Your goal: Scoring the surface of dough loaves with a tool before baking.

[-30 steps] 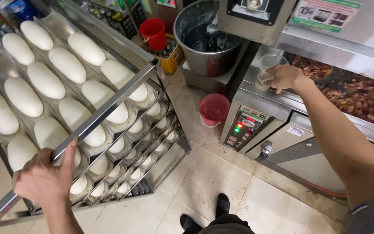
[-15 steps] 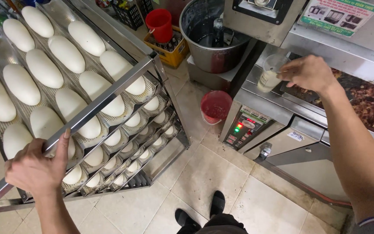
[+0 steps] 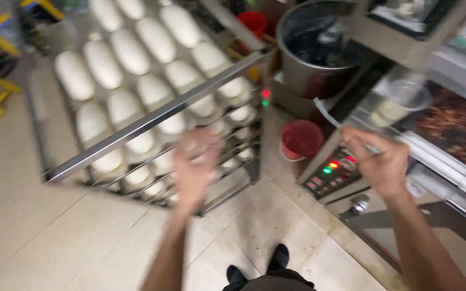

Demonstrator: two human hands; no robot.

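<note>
Left hand (image 3: 194,168) is seen blurred, fingers loose, nothing clearly gripped; rack rail (image 3: 152,123) lies at its 11 o'clock, long axis 8-to-2. Right hand (image 3: 377,161) looks empty; plastic cup (image 3: 400,102) at its 1 o'clock.
</note>
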